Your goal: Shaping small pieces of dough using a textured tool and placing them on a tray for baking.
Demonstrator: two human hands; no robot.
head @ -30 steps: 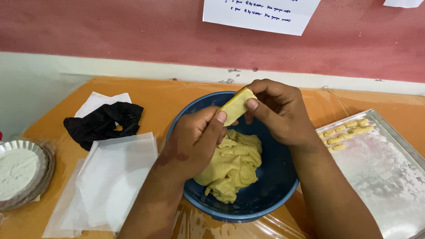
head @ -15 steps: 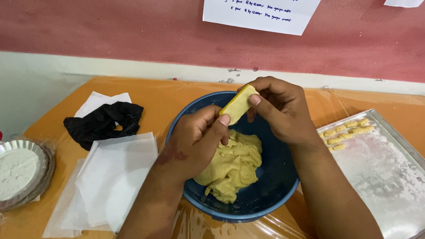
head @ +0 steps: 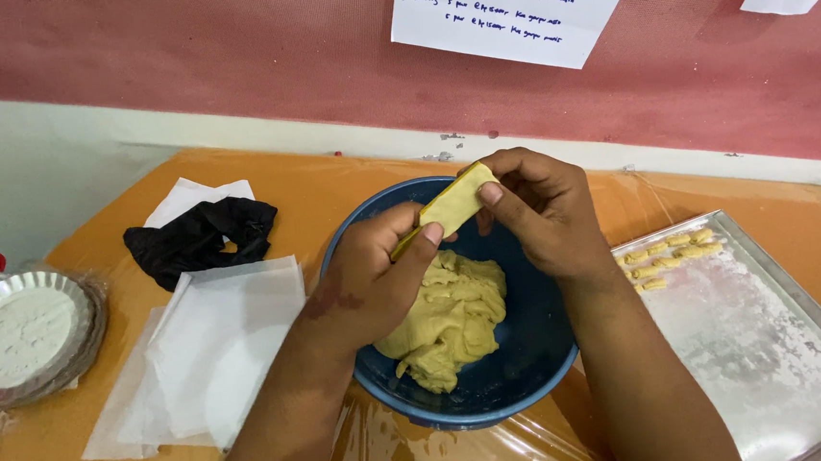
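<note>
Both hands hold a small flattened strip of yellow dough [head: 454, 201] above a blue bowl [head: 526, 367]. My left hand [head: 375, 276] pinches its lower end between thumb and fingers. My right hand [head: 539, 207] grips its upper end with thumb on top. A large lump of yellow dough [head: 450, 314] lies in the bowl beneath the hands.
A floured metal tray [head: 766, 350] at right carries several small shaped dough pieces [head: 667, 246] at its far edge. White paper sheets [head: 207, 351] and a black cloth [head: 201, 237] lie at left, with a fluted tin of flour [head: 18, 330] at the far left. The orange table meets a red wall.
The hands have lifted the dough strip slightly and pressed it flatter and longer between the fingers. The bowl and the other things have not moved.
</note>
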